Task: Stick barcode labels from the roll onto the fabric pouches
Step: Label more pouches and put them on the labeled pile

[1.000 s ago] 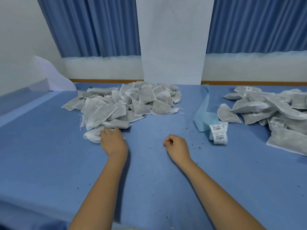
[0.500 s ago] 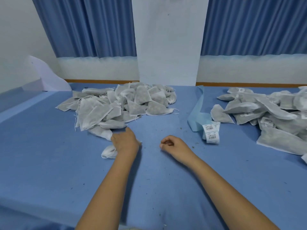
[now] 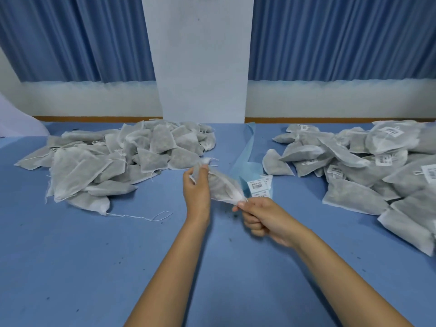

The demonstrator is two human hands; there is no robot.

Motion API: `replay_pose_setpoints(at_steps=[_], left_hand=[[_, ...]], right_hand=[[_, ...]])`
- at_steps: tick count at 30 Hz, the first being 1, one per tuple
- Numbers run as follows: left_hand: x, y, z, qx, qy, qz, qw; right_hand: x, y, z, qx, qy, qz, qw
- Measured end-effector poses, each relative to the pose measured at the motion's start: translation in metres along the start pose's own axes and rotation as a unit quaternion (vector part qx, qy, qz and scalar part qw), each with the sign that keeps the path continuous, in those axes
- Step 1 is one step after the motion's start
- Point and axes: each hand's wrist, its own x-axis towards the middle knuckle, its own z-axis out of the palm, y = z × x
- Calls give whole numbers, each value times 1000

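A white fabric pouch [image 3: 220, 185] with dark filling hangs between both hands above the blue table. My left hand [image 3: 197, 192] grips its upper end. My right hand [image 3: 262, 218] pinches its lower corner between thumb and forefinger. The pouch is blurred. Just behind it the barcode label roll [image 3: 258, 187] lies on the table, with its blue backing strip [image 3: 246, 152] trailing toward the wall. An unlabelled pouch pile [image 3: 118, 159] spreads at the left. A labelled pouch pile [image 3: 368, 168] sits at the right.
The blue table cover [image 3: 94, 256] carries dark crumbs. A loose white string [image 3: 146, 215] lies near the left pile. A white pillar [image 3: 200, 60] and blue curtains [image 3: 75, 36] stand behind the table.
My left hand pulled one pouch off the left pile and lifted it to the middle. My right hand rose from the table and took the pouch's lower corner.
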Motion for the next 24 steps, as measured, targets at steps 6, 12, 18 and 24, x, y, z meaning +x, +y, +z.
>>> replay_pose_setpoints(at_steps=[6, 12, 18, 24], left_hand=[[17, -5, -12, 61, 68, -11, 996], [-11, -2, 6, 75, -69, 114, 988], [-13, -2, 5, 14, -81, 98, 992], [-14, -4, 3, -6, -25, 33, 999]], right_hand=[[4, 0, -14, -36, 69, -81, 994], [11, 6, -3, -153, 163, -111, 968], [5, 6, -12, -207, 186, -130, 952], [-4, 2, -13, -103, 114, -75, 985]])
